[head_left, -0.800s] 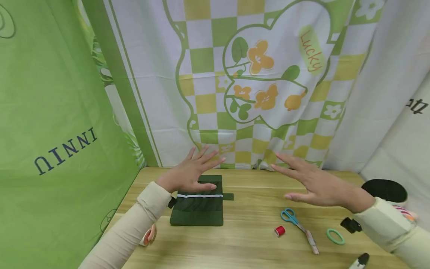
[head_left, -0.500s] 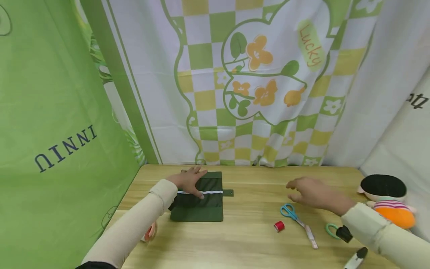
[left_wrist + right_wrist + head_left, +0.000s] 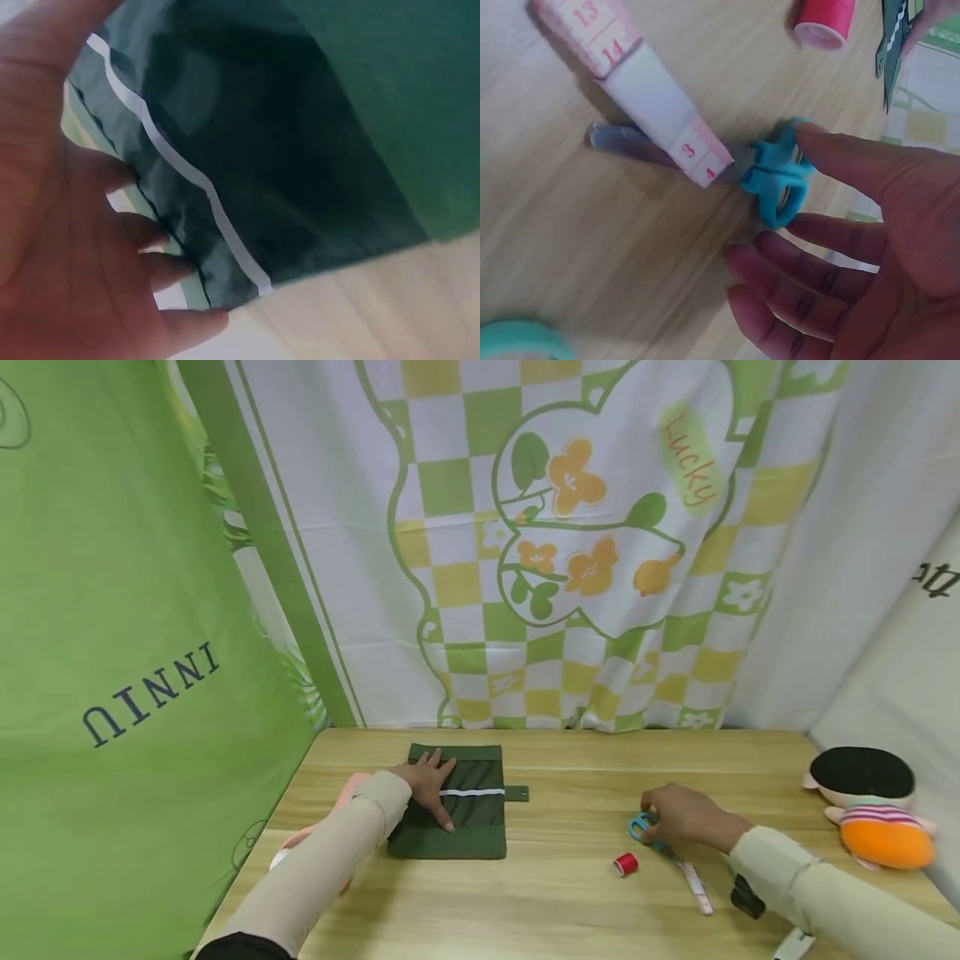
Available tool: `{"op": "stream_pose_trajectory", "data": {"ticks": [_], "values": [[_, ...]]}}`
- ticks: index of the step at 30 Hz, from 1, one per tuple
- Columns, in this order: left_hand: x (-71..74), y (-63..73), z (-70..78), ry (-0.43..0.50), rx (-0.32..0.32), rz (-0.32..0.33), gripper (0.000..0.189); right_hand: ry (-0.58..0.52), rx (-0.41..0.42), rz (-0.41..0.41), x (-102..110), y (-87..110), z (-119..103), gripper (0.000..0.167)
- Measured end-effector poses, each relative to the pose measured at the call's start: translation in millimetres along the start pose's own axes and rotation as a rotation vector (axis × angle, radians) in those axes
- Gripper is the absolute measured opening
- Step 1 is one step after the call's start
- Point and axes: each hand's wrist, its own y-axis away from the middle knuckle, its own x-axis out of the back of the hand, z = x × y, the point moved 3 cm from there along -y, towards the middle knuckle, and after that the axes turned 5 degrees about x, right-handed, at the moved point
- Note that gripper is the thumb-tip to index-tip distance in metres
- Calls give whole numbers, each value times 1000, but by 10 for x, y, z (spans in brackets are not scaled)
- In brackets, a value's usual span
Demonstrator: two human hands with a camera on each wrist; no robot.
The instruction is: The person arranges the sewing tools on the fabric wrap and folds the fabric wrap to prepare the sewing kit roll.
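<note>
Head view: left hand, fingers spread, on one green pouch; right hand, fingers pinching one pair of scissors.

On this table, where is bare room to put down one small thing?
Free on the table: the far side, between the case, the right hand and the toys; the near side, between the left sleeve and the spool. Crowded: around the scissors, with tape across them and the right hand touching them; and the case, under the left hand.
</note>
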Motion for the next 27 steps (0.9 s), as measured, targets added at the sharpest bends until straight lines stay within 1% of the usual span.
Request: {"op": "stream_pose_trajectory", "data": {"ticks": [2, 4, 7, 11, 14, 15, 19, 21, 23, 25, 26, 27], "values": [[-37, 9, 87, 5, -5, -1, 126, 4, -5, -1, -2, -20, -10, 44], [-91, 32, 173, 6, -12, 4, 126, -15, -7, -9, -14, -51, -19, 42], [-190, 111, 346, -1, -3, 27, 127, -55, -14, -19, -44, -100, -12, 40], [-258, 349, 682, -107, 28, 63, 129, -186, -29, -32, -67, -138, 44, 34], [-291, 521, 907, -200, 32, 79, 129, -302, -51, -57, -86, -178, 119, 31], [-310, 563, 969, -214, 26, 85, 129, -326, -53, -62, -92, -191, 148, 30], [-392, 717, 1184, -226, -4, 89, 130, -381, -72, -65, -112, -233, 276, 29], [-429, 785, 1275, -219, -23, 85, 129, -420, -61, -71, -129, -246, 347, 27], [-461, 842, 1338, -219, -39, 79, 128, -483, -60, -90, -150, -267, 406, 26], [-479, 887, 1368, -193, -56, 80, 129, -538, -51, -109, -159, -292, 448, 25], [-478, 911, 1367, -168, -66, 76, 129, -554, -36, -113, -157, -305, 460, 25], [-471, 934, 1349, -134, -79, 81, 129, -573, -39, -115, -150, -320, 467, 24]]}}
